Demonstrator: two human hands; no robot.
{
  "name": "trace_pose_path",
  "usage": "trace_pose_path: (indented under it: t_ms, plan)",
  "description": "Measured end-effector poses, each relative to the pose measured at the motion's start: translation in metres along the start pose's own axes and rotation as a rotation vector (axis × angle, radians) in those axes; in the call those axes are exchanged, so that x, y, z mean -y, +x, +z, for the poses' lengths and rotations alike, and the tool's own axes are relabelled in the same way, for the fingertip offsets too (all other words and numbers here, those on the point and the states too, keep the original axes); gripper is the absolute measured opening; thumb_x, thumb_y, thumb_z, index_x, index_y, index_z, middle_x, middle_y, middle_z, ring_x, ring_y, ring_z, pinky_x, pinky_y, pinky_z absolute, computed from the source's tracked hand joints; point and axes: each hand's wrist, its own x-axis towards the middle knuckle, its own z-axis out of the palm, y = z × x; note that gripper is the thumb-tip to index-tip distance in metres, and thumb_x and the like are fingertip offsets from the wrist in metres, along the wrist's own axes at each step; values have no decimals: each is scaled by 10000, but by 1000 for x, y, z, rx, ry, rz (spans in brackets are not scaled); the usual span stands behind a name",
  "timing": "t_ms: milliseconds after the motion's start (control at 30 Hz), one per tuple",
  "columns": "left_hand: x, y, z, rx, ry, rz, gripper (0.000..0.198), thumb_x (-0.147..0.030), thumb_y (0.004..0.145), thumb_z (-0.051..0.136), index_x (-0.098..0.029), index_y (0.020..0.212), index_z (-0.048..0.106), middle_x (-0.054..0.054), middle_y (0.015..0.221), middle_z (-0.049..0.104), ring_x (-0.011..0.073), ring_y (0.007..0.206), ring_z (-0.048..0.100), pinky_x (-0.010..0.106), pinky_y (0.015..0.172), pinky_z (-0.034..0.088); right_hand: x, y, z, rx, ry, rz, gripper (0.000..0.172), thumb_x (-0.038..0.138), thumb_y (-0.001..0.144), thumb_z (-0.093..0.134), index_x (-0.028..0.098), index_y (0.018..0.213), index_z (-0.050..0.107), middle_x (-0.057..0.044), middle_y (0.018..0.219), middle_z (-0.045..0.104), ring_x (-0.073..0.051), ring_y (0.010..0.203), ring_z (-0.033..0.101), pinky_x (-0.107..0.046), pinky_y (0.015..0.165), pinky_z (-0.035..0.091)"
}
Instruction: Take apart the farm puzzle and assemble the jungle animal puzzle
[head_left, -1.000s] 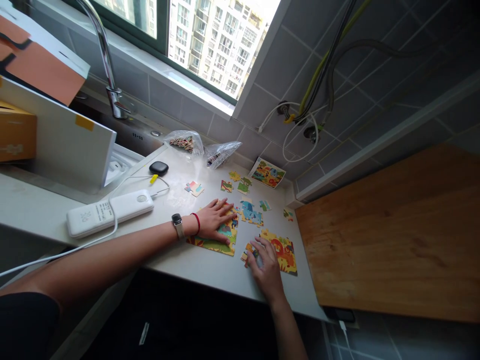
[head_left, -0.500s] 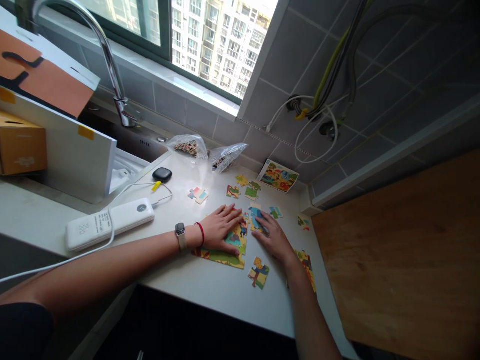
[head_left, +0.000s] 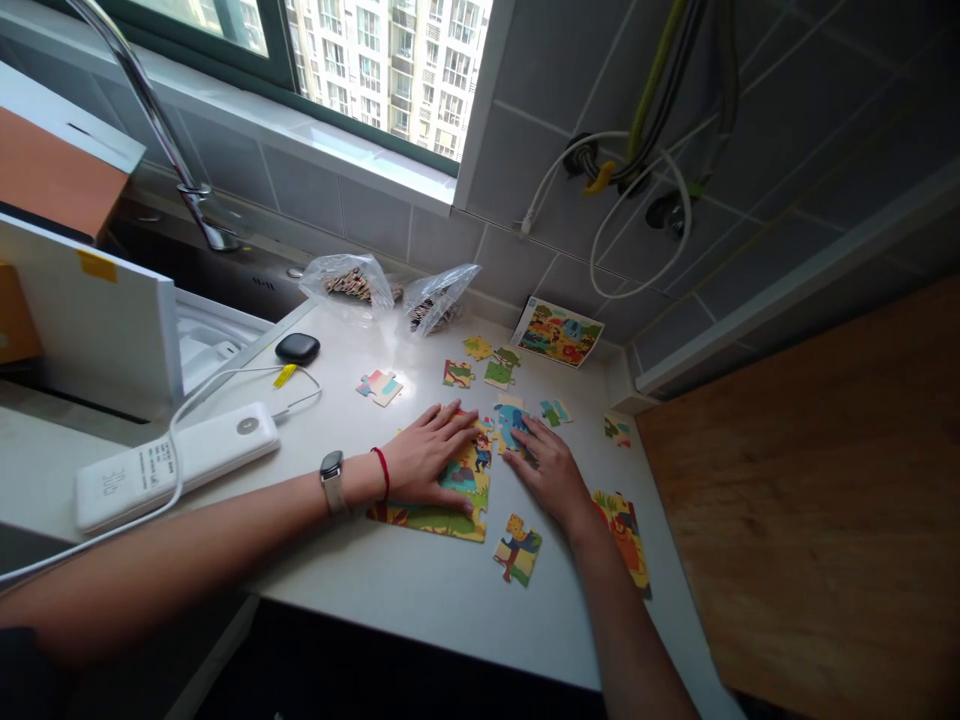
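My left hand (head_left: 427,458) lies flat with spread fingers on a partly joined jigsaw puzzle (head_left: 450,525), covering much of its middle. Bent fingers of my right hand (head_left: 549,470) rest on a blue elephant puzzle piece (head_left: 508,420), with the thumb at its lower side. That piece sits against or very close to the joined puzzle's right edge; I cannot tell whether they interlock. Below it lies a joined leopard piece (head_left: 517,550). A lion section (head_left: 624,540) is partly behind my right forearm. Loose pieces (head_left: 501,368) are scattered beyond my hands.
A picture card (head_left: 559,332) leans against the tiled wall. Two clear plastic bags (head_left: 352,280) of pieces lie by the windowsill. At left are a white power bank (head_left: 176,465) with a cable, a black case (head_left: 298,348) and a sink (head_left: 217,270). A wooden panel (head_left: 810,480) borders the right.
The camera view has shifted, so the surroundings sit further left and closer. Both hands keep nearly the same places on the puzzle and the elephant piece.
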Motion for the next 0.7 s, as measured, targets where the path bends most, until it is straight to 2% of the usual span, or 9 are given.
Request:
trace_pose_path:
  t_ms: [133, 333, 700]
  plan:
    - [1, -1, 2, -25, -10, 7, 1115, -924, 768, 553, -178, 1585, 413, 163, 1698, 283, 459, 1571, 174, 599, 1270, 153, 5, -1, 0, 19, -37, 8, 460, 471, 966, 667, 198, 1331, 721, -158, 1532, 562, -331, 1448, 504, -551, 1203, 400]
    - [1, -2, 2, -13, -27, 96, 919, -846, 850, 559, -246, 1544, 501, 112, 1697, 304, 456, 1560, 224, 647, 1248, 173, 15, -2, 1, 47, -127, 14, 389, 381, 990, 645, 194, 1321, 725, -171, 1541, 541, -341, 1459, 491, -575, 1194, 395]
    - [0, -1, 1, -30, -11, 93, 897, -816, 847, 603, -249, 1535, 513, 120, 1681, 339, 444, 1542, 284, 638, 1241, 205, 26, -4, 1, 73, -243, -5, 404, 358, 1032, 559, 217, 1393, 673, -167, 1553, 524, -361, 1475, 464, -619, 1165, 410]
